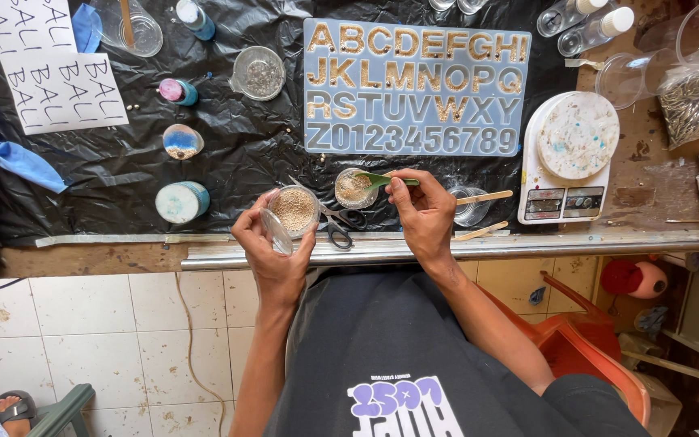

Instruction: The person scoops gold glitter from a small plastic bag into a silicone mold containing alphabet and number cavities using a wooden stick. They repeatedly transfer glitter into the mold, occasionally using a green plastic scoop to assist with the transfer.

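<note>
The left hand [273,251] is closed around a small round clear plastic jar of tan beads [294,209], gripping it from below at the near edge of the bench [107,259], with what looks like the jar's clear lid [276,232] pinched under the thumb. The right hand [424,214] is clamped on the handle of a small green plastic scoop [382,180], whose tip lies over a second open clear jar of gold-tan grains [354,188] standing just right of the first. Black-handled scissors [337,229] lie on the bench between the two hands, close below both jars. Beyond the hands, on black plastic sheeting [236,154], lies a pale blue silicone mould of letters and numerals [414,87]. A white digital scale [566,158] stands to the right of the right hand, and wooden sticks [483,197] lie near a clear cup [471,209].
</note>
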